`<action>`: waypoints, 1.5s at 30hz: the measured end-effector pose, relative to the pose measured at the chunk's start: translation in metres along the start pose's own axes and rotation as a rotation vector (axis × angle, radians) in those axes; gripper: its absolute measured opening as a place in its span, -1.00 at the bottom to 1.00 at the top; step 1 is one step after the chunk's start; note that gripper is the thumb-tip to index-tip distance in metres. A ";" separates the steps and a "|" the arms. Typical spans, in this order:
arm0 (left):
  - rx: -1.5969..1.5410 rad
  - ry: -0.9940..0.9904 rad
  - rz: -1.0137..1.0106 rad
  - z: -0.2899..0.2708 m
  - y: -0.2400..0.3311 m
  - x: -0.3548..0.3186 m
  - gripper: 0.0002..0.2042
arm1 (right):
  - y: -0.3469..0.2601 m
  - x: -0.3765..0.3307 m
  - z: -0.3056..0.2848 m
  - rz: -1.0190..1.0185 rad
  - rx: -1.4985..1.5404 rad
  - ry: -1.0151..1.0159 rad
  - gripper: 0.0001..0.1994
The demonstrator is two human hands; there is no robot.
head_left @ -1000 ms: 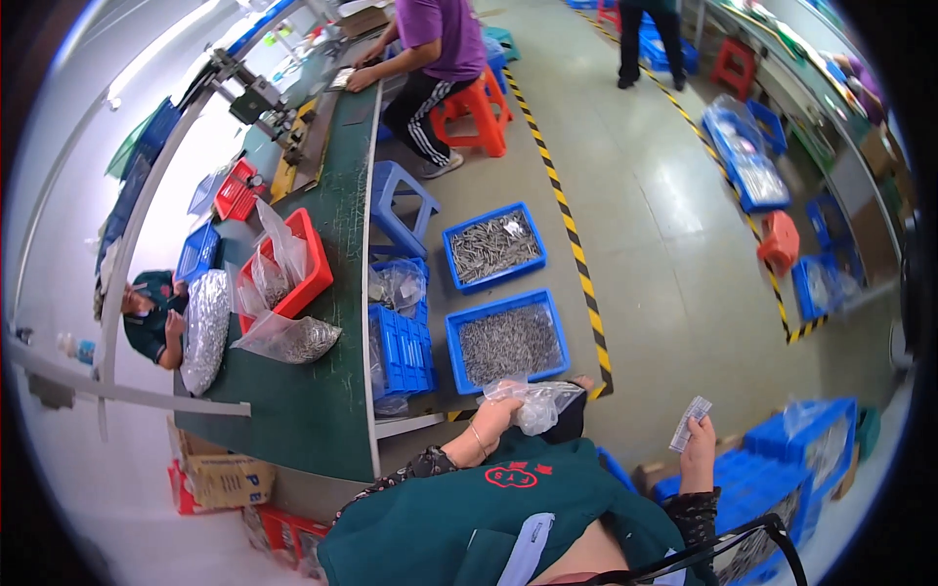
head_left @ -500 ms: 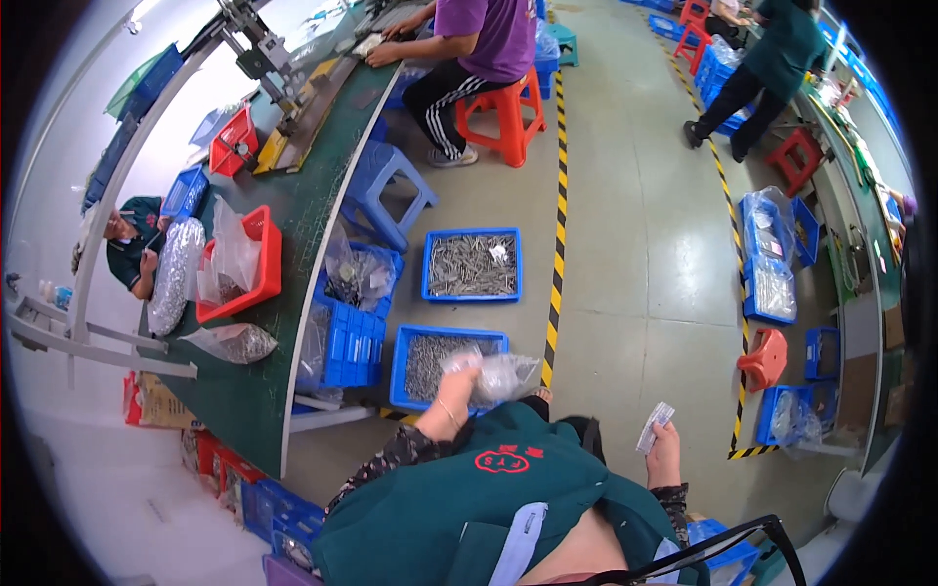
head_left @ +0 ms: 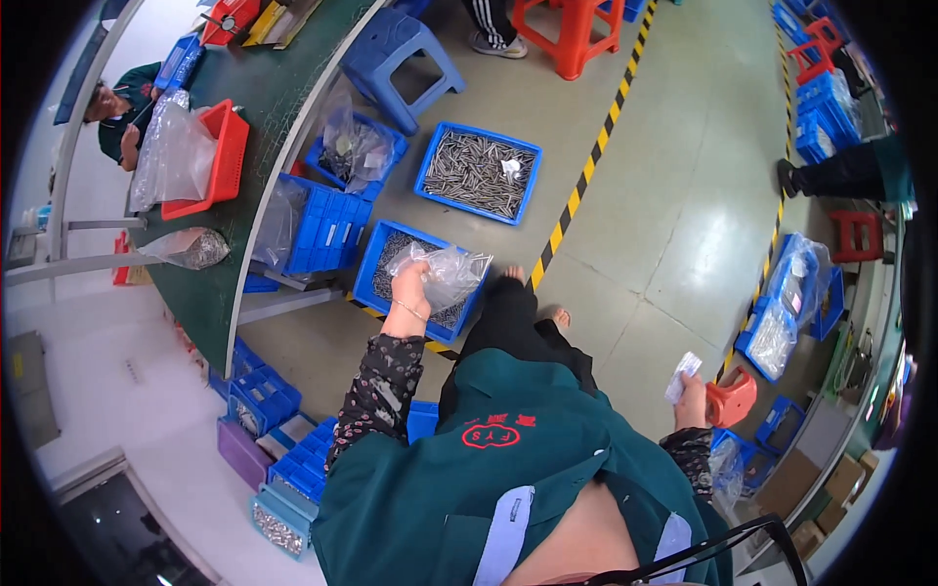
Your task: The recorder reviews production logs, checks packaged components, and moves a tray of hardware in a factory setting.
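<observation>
My left hand (head_left: 408,289) is closed on a clear plastic bag (head_left: 451,277), which hangs over a blue bin (head_left: 367,262) full of small metal parts. What the bag contains is hard to make out. Out to the right, my right hand (head_left: 692,398) pinches a small white printed slip (head_left: 682,375), held well apart from the bag. Just beyond the first bin, a second blue bin (head_left: 477,217) on the floor holds longer metal pins with a white scrap lying on them.
A green workbench (head_left: 256,127) at the left carries a red basket (head_left: 231,156) and a bag of parts (head_left: 191,248). Stacked blue crates (head_left: 330,227) and a blue stool (head_left: 399,57) stand beside it. Yellow-black tape (head_left: 586,176) crosses the floor. A co-worker (head_left: 123,115) sits behind the bench.
The view has tilted downward and turned. My left hand still grips the plastic bag over the near bin, and my right hand still has the slip. The co-worker at right has shifted toward the edge.
</observation>
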State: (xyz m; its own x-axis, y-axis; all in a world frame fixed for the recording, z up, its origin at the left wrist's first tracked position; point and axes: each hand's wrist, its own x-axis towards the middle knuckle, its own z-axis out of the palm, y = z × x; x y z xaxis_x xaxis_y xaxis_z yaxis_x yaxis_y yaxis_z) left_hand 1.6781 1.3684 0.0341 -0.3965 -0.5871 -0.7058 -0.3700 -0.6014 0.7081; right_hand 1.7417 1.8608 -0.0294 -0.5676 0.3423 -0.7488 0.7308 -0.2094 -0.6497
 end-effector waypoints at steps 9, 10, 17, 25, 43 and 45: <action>-0.128 0.090 -0.121 0.021 -0.017 0.121 -0.76 | -0.044 0.016 0.069 0.016 -0.096 -0.114 -0.79; -0.126 0.091 -0.137 0.028 -0.020 0.135 -0.76 | -0.042 0.014 0.069 0.075 -0.182 -0.089 -0.78; -0.139 0.161 -0.235 0.048 -0.064 0.266 -0.82 | -0.064 -0.005 0.120 0.208 -0.223 -0.008 -0.79; 0.031 0.324 -0.217 0.093 -0.058 0.367 -0.77 | -0.096 0.004 0.199 0.248 -0.258 -0.095 -0.72; 0.687 0.058 0.143 0.021 -0.035 0.221 -0.82 | -0.169 0.096 0.317 0.087 -0.364 -0.597 -0.80; 1.016 0.255 0.803 0.045 0.026 0.185 -0.82 | -0.205 0.099 0.353 -0.057 -0.446 -0.704 -0.81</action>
State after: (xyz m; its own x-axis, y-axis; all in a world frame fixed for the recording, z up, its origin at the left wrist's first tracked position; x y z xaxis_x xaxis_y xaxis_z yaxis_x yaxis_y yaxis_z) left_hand 1.5577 1.2684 -0.0771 -0.6728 -0.7397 0.0105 -0.6139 0.5662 0.5500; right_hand 1.4019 1.6139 -0.0169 -0.6039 -0.3424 -0.7198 0.6916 0.2238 -0.6867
